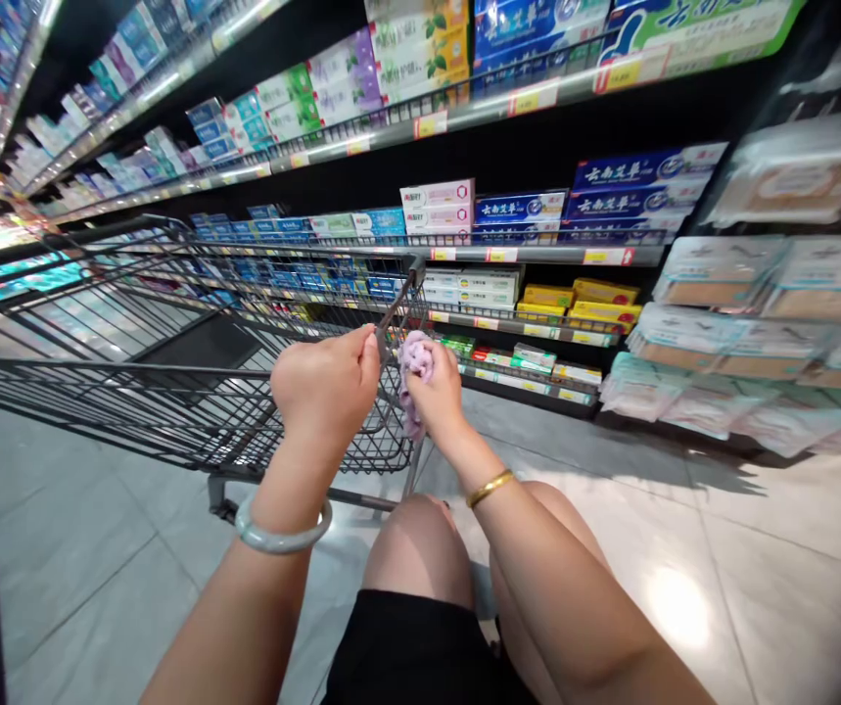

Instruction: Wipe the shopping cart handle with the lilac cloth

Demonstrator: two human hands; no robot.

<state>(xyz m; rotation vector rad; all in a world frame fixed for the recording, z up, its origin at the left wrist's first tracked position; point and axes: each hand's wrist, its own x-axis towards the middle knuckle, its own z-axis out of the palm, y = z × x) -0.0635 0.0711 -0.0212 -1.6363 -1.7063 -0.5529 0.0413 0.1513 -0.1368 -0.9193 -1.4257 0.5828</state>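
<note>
A grey metal shopping cart (207, 370) stands in front of me, its end close to my knees. My left hand (328, 382) is closed in a fist at the cart's near top corner, wrapped on its rim; the fingertips are turned away. Bunched in my right hand (438, 388) is a lilac cloth (415, 354), pressed against the wire end of the cart just right of my left hand. Part of the cloth hangs below the fingers. A pale bangle (284, 534) circles my left wrist, and a gold bracelet (490, 488) my right.
Shelves of boxed toothpaste (515, 211) run along the far side, their front rails (523, 253) just behind the cart. Packaged goods (714, 333) hang in rows at the right. Grey tiled floor (611, 529) extends under the cart and around my legs.
</note>
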